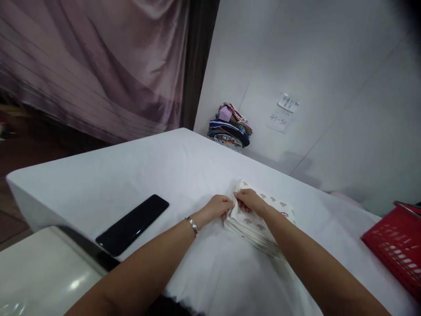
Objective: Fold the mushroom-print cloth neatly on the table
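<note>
A folded white cloth [253,226] printed with grey mushroom-like shapes and some red marks lies in several layers on the white-covered table. My left hand [217,207], with a silver band on its wrist, pinches the cloth's near-left edge. Close beside it, my right hand [249,200] also pinches that edge from above, its fingers curled against the fabric. My right forearm hides part of the cloth's right side.
A long black flat panel [133,224] lies left on the white table [158,162]. Folded clothes [229,127] are stacked by the wall at the back. A red plastic basket [394,245] stands right. A glossy cream surface [46,272] adjoins at lower left; a pink curtain [108,61] hangs beyond.
</note>
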The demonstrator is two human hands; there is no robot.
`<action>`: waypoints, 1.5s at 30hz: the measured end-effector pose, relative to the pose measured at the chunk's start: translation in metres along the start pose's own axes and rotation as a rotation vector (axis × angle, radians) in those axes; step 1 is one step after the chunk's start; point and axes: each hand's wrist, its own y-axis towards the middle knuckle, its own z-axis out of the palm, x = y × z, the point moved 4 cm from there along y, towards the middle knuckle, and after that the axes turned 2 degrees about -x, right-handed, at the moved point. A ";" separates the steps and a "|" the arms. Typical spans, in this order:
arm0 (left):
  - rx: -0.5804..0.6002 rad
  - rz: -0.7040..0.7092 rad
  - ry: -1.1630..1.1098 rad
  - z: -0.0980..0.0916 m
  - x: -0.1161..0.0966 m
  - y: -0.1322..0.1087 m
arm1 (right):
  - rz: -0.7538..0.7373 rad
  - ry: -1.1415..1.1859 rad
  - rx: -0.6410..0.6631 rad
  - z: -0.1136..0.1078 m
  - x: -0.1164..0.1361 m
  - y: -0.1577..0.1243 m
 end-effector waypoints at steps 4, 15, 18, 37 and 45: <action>0.100 -0.058 0.097 -0.004 -0.002 -0.002 | -0.087 -0.094 -0.040 0.001 0.005 -0.023; 0.349 -0.095 0.075 -0.008 -0.005 -0.006 | -0.450 -0.584 -0.192 0.015 0.008 -0.099; 0.399 -0.091 0.062 -0.007 -0.009 -0.011 | -0.487 -0.583 -0.211 0.018 0.007 -0.097; 0.346 -0.084 -0.016 0.001 -0.013 -0.014 | -0.668 -0.826 -0.391 0.037 0.010 -0.104; 0.204 0.008 -0.022 -0.014 0.001 0.002 | -0.447 -0.340 -0.399 0.017 -0.003 -0.095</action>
